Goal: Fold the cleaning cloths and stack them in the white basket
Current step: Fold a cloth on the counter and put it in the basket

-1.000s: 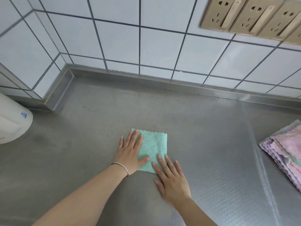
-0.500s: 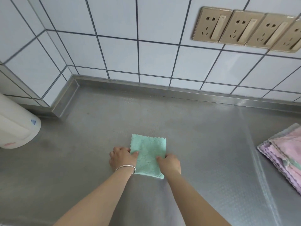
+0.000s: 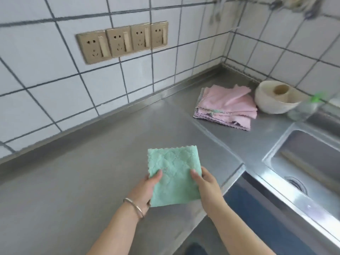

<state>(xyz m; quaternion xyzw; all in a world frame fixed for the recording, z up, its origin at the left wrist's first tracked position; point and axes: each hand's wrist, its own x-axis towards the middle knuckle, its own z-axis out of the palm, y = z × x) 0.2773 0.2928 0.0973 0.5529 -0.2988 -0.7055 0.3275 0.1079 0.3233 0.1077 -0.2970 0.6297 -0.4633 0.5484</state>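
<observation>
at the upper left of the frame a row of four gold-coloured wall sockets (image 3: 122,42) sits on the white tiled wall (image 3: 46,85), above the steel counter (image 3: 73,181) that runs across the lower left and centre.

low in the frame, left of centre, the left hand (image 3: 145,190) is closed on the left edge of a folded green cloth (image 3: 174,175), thumb on top of the fabric and the other fingers hidden beneath it. a silver bangle (image 3: 134,207) circles that wrist. the green cloth is a neat square with scalloped edges at its far side, held lifted above the counter near the counter's front edge, its top face turned up to the camera.

just right of centre the right hand (image 3: 207,186) pinches the cloth's right edge in the same way, thumb on top, fingers underneath.

further right and higher, a loose pile of pink cloths (image 3: 228,105) lies on the counter near the back wall, with a hint of green and lilac layers showing at its left edge. touching or just beside its right side stands a cream-white round container (image 3: 274,100) with a tan roll inside it. a blurred clear bottle with a green top (image 3: 311,105) is just right of that.

at the right edge of the frame, the steel sink (image 3: 301,162) drops below the counter, its drain visible at lower right.
</observation>
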